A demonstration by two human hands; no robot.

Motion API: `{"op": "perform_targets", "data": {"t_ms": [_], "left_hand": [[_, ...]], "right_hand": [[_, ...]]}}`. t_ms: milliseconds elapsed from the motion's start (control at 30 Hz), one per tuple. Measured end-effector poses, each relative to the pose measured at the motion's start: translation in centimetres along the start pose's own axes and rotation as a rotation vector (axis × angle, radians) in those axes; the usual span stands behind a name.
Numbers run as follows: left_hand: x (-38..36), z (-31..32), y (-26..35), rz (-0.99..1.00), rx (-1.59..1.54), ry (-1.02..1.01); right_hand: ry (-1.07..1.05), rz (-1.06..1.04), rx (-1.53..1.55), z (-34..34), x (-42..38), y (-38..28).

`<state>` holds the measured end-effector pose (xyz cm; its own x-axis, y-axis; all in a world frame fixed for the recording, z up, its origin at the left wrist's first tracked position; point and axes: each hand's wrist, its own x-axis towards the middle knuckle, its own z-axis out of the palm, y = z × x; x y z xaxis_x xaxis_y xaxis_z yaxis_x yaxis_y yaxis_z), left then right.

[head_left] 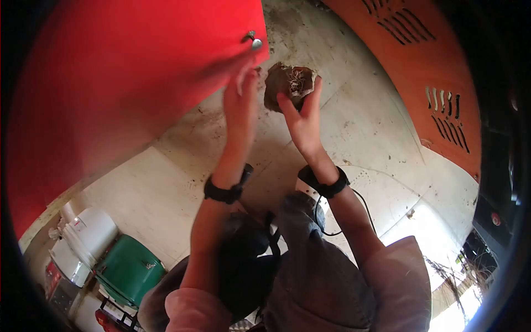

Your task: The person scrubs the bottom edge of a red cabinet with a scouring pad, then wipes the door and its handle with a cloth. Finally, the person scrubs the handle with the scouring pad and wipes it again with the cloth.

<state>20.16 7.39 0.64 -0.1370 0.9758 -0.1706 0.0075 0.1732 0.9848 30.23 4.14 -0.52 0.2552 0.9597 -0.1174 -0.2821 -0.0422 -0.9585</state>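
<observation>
My right hand (304,123) is closed on a rough brown clump (276,86), with thumb and fingers on its near and right sides. Pale, stringy strands show in a hollow at its top, and its edges look torn. To the left, my left hand (241,99) is raised beside the red panel (138,72), just below a small metal latch or key (255,42) at the panel's edge. Motion smears its fingers, so I cannot tell whether they hold anything.
Below lies a stained pale floor (354,116) with scattered debris. An orange vented panel (420,72) rises on the right. At lower left stand a green container (131,268) and white cylinders (91,235). A black cable (365,207) loops by my right forearm.
</observation>
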Motion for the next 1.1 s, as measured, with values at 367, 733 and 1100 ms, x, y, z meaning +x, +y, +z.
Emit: {"op": "perform_targets", "data": {"t_ms": [367,733,1100], "left_hand": [[0.0,-1.4,1.2,0.053,-0.111,0.203],[-0.3,0.3,5.9,0.376,0.466,0.245],[1.6,1.4,5.0,0.596,0.835,0.499]], "right_hand": [[-0.223,-0.199,-0.264,0.5,1.4,-2.0],[-0.086,-0.225,-0.352,3.7,6.6,-2.0],[-0.081,-0.281,-0.179,3.6,6.5,-0.8]]}}
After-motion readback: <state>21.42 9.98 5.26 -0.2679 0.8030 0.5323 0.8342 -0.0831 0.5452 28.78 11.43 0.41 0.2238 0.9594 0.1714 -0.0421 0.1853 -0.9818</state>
